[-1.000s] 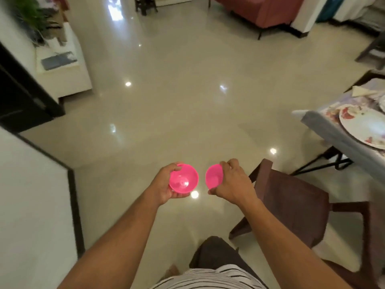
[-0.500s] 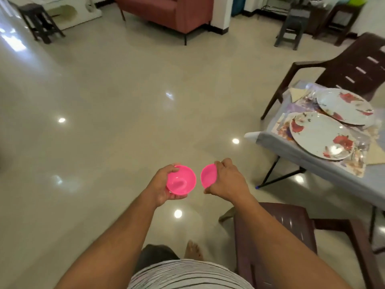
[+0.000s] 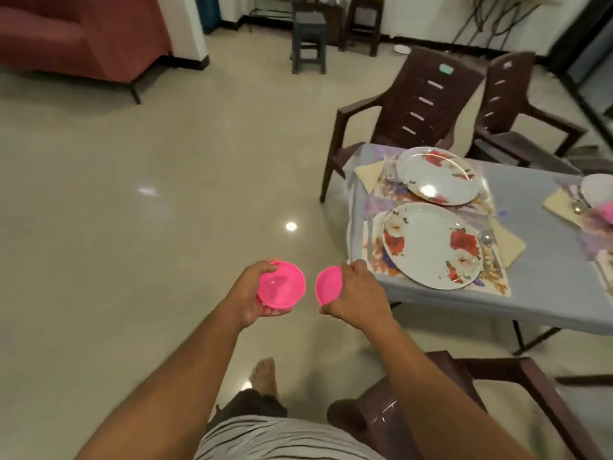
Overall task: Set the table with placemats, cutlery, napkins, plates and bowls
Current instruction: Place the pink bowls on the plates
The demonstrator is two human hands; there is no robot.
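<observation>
My left hand [image 3: 251,295] grips a pink bowl [image 3: 283,288] by its rim, the opening facing up. A second pink bowl [image 3: 326,285], tilted on edge, is held in my right hand [image 3: 356,293]. Both hang over the floor, just left of the grey table [image 3: 530,293]. On the table lie two floral plates, the near plate [image 3: 431,245] and the far plate [image 3: 438,175], each on a floral placemat [image 3: 373,250] with a folded beige napkin [image 3: 368,174] and cutlery [image 3: 487,242] beside them. Another setting with something pink [image 3: 605,210] shows at the right edge.
Two brown plastic chairs [image 3: 414,104] stand behind the table and another brown chair [image 3: 464,393] is close below my right arm. A red sofa [image 3: 76,38] and dark stools [image 3: 308,38] sit at the back. Glossy tiled floor [image 3: 132,210] spreads to the left.
The view has swung right and the table has come closer, both plates now fully in sight. Both hands still hold their pink bowls in front of me.
</observation>
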